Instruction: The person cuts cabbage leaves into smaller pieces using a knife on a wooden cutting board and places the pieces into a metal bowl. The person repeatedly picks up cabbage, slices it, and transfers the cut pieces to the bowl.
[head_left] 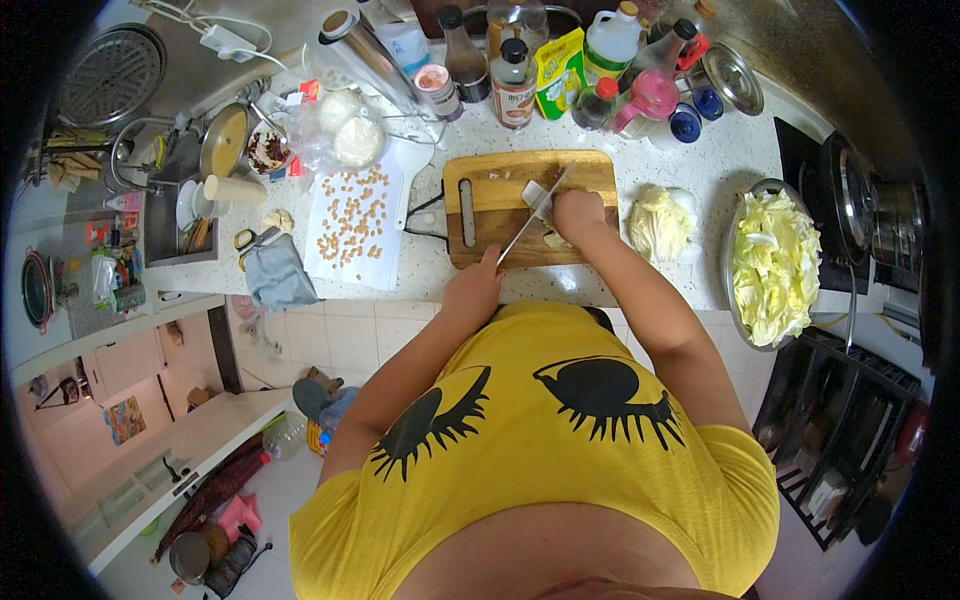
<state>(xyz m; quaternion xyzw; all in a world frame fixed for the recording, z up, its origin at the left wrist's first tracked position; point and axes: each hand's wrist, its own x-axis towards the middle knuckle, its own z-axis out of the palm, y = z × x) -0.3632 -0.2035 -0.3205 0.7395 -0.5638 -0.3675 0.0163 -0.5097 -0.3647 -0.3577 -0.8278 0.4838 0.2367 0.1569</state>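
Note:
A wooden cutting board point(480, 170) with a slot handle lies on the counter before me. My left hand point(474, 290) is closed round the handle of a kitchen knife point(517, 236) at the board's near edge. The thin blade slants across the board, away and to the right. Beside the blade, my right hand point(580, 214) rests on the board with its fingers curled; what they hold is hidden. A whitish piece point(535, 193) lies against the blade, and a pale yellowish bit point(555, 240) shows just below my right hand. Small pale scraps point(500, 175) sit near the board's far edge.
Right of the board are a pale cabbage head point(660, 224) and a large metal bowl of torn cabbage leaves point(775, 265). Peanuts point(350, 215) are spread on white paper at left. Bottles point(512, 85) and a pink-lidded jar point(652, 95) line the back. A grey cloth point(278, 270) hangs over the edge.

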